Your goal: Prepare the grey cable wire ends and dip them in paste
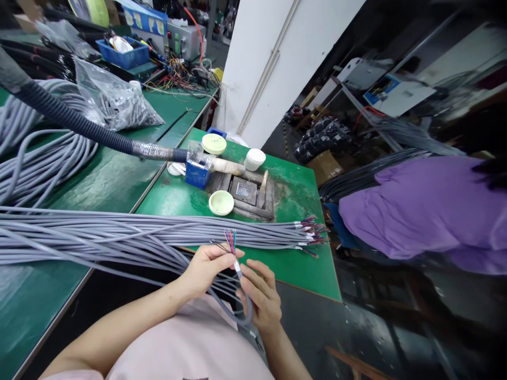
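Green workbench (304, 272), blue crate (122, 59) of white items (120, 45); left hand (206, 269) and right hand (261, 298) grip grey cable (249, 311).

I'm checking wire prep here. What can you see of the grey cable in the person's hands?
The grey sheathed cable ends in a pale band, from which thin coloured cores, red, blue and green among them, fan upward. That end stands tilted between the left hand and right hand; below them the cable loops downward.
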Demonstrator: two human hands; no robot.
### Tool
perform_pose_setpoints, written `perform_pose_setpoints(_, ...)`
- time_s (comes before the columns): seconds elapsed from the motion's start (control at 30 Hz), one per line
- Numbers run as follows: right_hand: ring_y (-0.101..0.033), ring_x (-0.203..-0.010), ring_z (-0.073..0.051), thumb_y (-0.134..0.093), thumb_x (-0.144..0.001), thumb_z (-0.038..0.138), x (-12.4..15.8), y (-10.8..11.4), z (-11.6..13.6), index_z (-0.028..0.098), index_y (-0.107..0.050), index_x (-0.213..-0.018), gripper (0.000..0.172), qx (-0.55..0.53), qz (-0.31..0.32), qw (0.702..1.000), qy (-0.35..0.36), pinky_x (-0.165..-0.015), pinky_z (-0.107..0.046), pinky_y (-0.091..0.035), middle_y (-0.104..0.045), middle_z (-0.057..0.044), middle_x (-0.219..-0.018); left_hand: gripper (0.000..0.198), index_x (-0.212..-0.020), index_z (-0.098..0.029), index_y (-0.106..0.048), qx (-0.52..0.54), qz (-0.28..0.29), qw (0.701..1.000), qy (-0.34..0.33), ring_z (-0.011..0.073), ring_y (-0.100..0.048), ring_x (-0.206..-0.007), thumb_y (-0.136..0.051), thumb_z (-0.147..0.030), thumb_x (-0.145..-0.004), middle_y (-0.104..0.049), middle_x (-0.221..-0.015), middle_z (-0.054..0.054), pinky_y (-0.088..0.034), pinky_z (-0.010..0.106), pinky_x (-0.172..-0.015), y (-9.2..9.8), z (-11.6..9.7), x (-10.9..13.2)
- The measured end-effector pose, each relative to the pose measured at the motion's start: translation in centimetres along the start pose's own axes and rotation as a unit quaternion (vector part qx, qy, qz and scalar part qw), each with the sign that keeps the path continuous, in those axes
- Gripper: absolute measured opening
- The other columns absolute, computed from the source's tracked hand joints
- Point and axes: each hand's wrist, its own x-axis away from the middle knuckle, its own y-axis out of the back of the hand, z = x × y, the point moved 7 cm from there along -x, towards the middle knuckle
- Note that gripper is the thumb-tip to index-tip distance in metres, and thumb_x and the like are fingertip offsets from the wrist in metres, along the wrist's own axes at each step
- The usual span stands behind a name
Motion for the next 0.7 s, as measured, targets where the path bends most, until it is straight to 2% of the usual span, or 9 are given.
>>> perform_pose_setpoints(0.17,-0.057,-0.112,-0.025,-0.053,-0.087,0.018,-0.2,0.1,0.3,0.023,-0.057,-0.118,0.032,0.0,0.0,1.0,0.002,-0.083,-0.046,-0.053,-0.07,-0.01,-0.105,0.029,-0.065,-0.015,-0.074,0.02,0.014,1.0,0.019,0.0142,-0.056,-0.067,-0.078,-0.044,-0.064,-0.067,-0.069,0.005,-0.043,0.029,-0.071,-0.1,-0.3,-0.2)
perform_pose_setpoints(0.27,-0.059,-0.106,-0.022,-0.05,-0.087,0.02,-0.3,0.1,1.5,0.025,-0.06,-0.106,0.022,-0.008,0.017,0.999,0.03,-0.082,-0.041,-0.054,-0.066,-0.008,-0.104,0.034,-0.054,-0.014,-0.07,0.032,0.085,0.995,0.051,0.0119,-0.05,-0.058,-0.082,-0.046,-0.055,-0.058,-0.057,0.002,-0.04,0.027,-0.063,-1.6,0.2,-0.4)
perform_pose_setpoints(0.33,-0.06,-0.101,-0.019,-0.05,-0.085,0.016,0.4,0.5,2.2,0.025,-0.061,-0.096,0.019,0.006,0.03,0.998,0.046,-0.083,-0.038,-0.053,-0.064,-0.005,-0.099,0.038,-0.047,-0.014,-0.064,0.016,0.135,0.987,0.083,0.0106,-0.047,-0.055,-0.081,-0.047,-0.056,-0.053,-0.052,0.0,-0.038,0.026,-0.06,-3.0,1.1,-0.5)
perform_pose_setpoints(0.4,-0.061,-0.097,-0.018,-0.048,-0.081,0.011,2.3,1.5,2.3,0.025,-0.061,-0.089,0.021,0.052,0.042,0.997,0.025,-0.083,-0.038,-0.053,-0.063,-0.003,-0.092,0.038,-0.051,-0.014,-0.065,-0.052,0.177,0.978,0.099,0.0107,-0.048,-0.057,-0.075,-0.048,-0.064,-0.055,-0.056,0.001,-0.038,0.026,-0.06,-4.1,2.1,-0.5)
perform_pose_setpoints(0.47,-0.062,-0.09,-0.018,-0.047,-0.079,0.008,5.2,3.4,1.4,0.024,-0.061,-0.086,0.022,0.128,0.045,0.99,-0.048,-0.079,-0.037,-0.053,-0.063,-0.004,-0.087,0.033,-0.072,-0.016,-0.072,-0.19,0.215,0.956,0.058,0.0131,-0.053,-0.065,-0.066,-0.048,-0.076,-0.062,-0.07,0.004,-0.04,0.027,-0.064,-4.8,2.2,-0.7)
perform_pose_setpoints(0.5,-0.063,-0.084,-0.019,-0.047,-0.078,0.008,7.0,4.8,0.8,0.023,-0.061,-0.085,0.022,0.182,0.035,0.978,-0.099,-0.074,-0.036,-0.054,-0.064,-0.004,-0.084,0.031,-0.085,-0.016,-0.073,-0.278,0.229,0.933,0.007,0.015,-0.055,-0.071,-0.061,-0.045,-0.08,-0.065,-0.077,0.005,-0.041,0.028,-0.067,-5.0,1.8,-1.0)
perform_pose_setpoints(0.53,-0.063,-0.076,-0.019,-0.048,-0.079,0.01,9.0,6.0,-0.1,0.022,-0.062,-0.086,0.02,0.242,0.05,0.954,-0.17,-0.067,-0.034,-0.053,-0.064,-0.005,-0.079,0.031,-0.095,-0.017,-0.071,-0.37,0.231,0.898,-0.057,0.0169,-0.056,-0.077,-0.057,-0.042,-0.084,-0.066,-0.083,0.007,-0.041,0.03,-0.071,-5.0,1.3,-1.2)
perform_pose_setpoints(0.6,-0.062,-0.059,-0.019,-0.046,-0.08,0.014,12.7,7.4,-1.4,0.02,-0.063,-0.094,0.022,0.293,0.101,0.908,-0.28,-0.052,-0.029,-0.05,-0.065,-0.003,-0.068,0.028,-0.103,-0.017,-0.068,-0.541,0.205,0.794,-0.186,0.0203,-0.055,-0.086,-0.051,-0.034,-0.089,-0.067,-0.091,0.009,-0.039,0.034,-0.076,-5.0,0.1,-1.9)
perform_pose_setpoints(0.7,-0.062,-0.049,-0.017,-0.046,-0.082,0.017,15.2,6.9,-2.2,0.019,-0.064,-0.095,0.023,0.216,0.115,0.89,-0.384,-0.043,-0.026,-0.048,-0.067,-0.001,-0.061,0.024,-0.105,-0.015,-0.065,-0.711,0.149,0.631,-0.271,0.0242,-0.052,-0.089,-0.049,-0.025,-0.09,-0.065,-0.095,0.011,-0.035,0.038,-0.073,-4.9,0.1,-3.3)
